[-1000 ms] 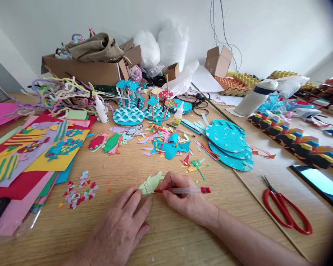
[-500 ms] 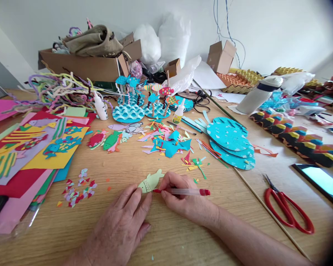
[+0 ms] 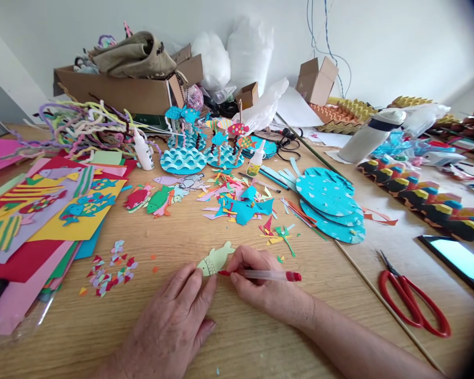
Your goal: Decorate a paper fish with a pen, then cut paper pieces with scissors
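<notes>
A pale green paper fish (image 3: 217,259) with drawn scales and an eye lies on the wooden table. At its head end, the fingertips of my left hand (image 3: 176,310) press it down, the palm low over the table. My right hand (image 3: 260,284) pinches a red pen (image 3: 274,275) with a clear barrel, its tip at the lower edge of the fish. To the left lie small paper snippets (image 3: 112,271). Coloured paper scraps (image 3: 245,205) are heaped beyond the hands, beside several cut-out fish (image 3: 158,200).
Red-handled scissors (image 3: 413,302) and a thin stick (image 3: 379,295) lie at right, near a phone (image 3: 456,263). Blue paper discs (image 3: 329,202) are stacked beyond. Glue bottles (image 3: 143,150) stand before finished fish models (image 3: 184,158). Coloured paper sheets (image 3: 59,252) cover the left side.
Both hands, the pen and the fish stay almost where they were. The whole view has shifted very slightly.
</notes>
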Demonstrator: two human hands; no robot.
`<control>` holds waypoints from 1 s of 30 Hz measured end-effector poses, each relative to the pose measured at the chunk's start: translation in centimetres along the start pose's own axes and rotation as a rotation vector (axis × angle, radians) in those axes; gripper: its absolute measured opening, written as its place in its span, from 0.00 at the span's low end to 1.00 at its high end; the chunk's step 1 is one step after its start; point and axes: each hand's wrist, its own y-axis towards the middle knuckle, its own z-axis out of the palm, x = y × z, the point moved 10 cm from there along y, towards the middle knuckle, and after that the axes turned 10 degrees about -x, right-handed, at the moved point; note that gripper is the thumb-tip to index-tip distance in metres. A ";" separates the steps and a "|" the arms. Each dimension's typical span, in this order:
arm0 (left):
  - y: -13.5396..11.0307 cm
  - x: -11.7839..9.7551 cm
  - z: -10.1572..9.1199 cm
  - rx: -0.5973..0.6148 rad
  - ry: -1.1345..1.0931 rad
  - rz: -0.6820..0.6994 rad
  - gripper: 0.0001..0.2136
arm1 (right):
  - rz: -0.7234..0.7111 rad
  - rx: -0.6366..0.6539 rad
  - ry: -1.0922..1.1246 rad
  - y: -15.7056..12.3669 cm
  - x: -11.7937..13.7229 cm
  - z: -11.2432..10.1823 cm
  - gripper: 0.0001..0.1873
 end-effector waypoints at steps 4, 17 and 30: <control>-0.1 -0.1 0.1 0.014 0.003 0.022 0.18 | -0.006 0.003 -0.008 0.1 0.1 0.0 0.07; 0.1 -0.1 -0.3 -0.016 0.039 0.022 0.16 | -0.024 0.001 -0.031 0.0 0.1 0.2 0.06; 0.5 -0.2 -0.6 -0.020 0.066 0.040 0.15 | -0.036 0.005 -0.025 0.0 0.4 0.1 0.07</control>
